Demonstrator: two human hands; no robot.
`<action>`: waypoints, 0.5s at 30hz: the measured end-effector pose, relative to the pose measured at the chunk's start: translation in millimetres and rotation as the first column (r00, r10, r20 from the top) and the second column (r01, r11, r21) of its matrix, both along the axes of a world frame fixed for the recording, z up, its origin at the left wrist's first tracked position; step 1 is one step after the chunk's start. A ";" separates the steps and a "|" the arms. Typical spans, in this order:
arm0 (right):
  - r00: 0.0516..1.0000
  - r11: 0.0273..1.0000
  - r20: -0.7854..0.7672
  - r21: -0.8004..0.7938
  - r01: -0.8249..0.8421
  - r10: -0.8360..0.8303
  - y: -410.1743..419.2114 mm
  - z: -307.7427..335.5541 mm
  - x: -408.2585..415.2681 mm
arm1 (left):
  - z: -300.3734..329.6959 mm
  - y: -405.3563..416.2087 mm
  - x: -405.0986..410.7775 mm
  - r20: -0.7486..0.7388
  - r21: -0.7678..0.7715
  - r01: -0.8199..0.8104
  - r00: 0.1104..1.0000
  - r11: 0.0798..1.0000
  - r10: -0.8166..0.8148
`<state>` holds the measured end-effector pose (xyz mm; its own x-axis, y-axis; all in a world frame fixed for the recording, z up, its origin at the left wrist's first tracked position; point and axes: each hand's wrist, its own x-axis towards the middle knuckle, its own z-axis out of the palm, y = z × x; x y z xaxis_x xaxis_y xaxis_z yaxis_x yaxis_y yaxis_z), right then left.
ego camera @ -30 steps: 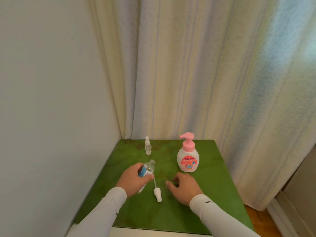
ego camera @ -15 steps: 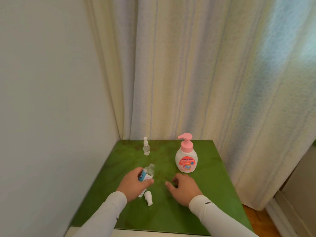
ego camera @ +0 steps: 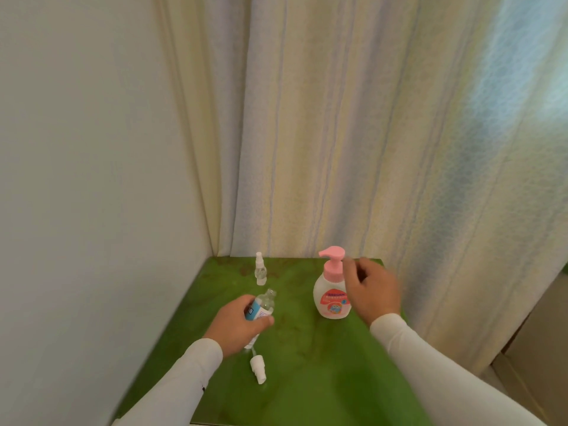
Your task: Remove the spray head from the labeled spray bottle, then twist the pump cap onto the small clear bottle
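Pink-topped pump bottle [ego camera: 332,298] just beside right hand's fingers [ego camera: 350,265].

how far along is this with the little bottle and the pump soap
Done: the spray cap is off and lies on the green table. In hand: the left hand grips the open small clear bottle, tilted; the right hand reaches beside the pink pump bottle. Left: the pump is not gripped yet.

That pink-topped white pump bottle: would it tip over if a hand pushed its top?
The squat white plastic pump bottle with the pink pump head probably resists tipping: its base is wide. A push at the tall narrow neck might still rock it. The smooth green tabletop may let it slide.
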<state>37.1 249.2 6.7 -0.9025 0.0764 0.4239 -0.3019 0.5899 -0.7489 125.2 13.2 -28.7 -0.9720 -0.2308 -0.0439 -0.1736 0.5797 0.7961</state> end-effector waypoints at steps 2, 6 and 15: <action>0.998 0.997 -0.019 -0.048 0.053 -0.054 1.3 10.3 -9.3 | 2.3 0.0 -2.6 -0.008 -0.001 0.002 1.000 1.000 -0.002; 0.999 0.993 -0.016 -0.115 0.038 -0.040 -1.1 21.6 -22.0 | 3.6 0.6 -7.4 -0.003 -0.008 0.016 1.000 1.000 -0.016; 0.999 1.000 -0.052 -0.013 0.012 -0.013 -9.0 26.4 -30.5 | 10.1 0.3 -18.8 -0.051 -0.014 0.026 0.998 1.000 -0.026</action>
<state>6.7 240.2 33.1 -0.8783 0.0934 0.4689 -0.3330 0.5842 -0.7401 106.4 13.5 -18.6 -0.9786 -0.2057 0.0084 -0.1180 0.5937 0.7960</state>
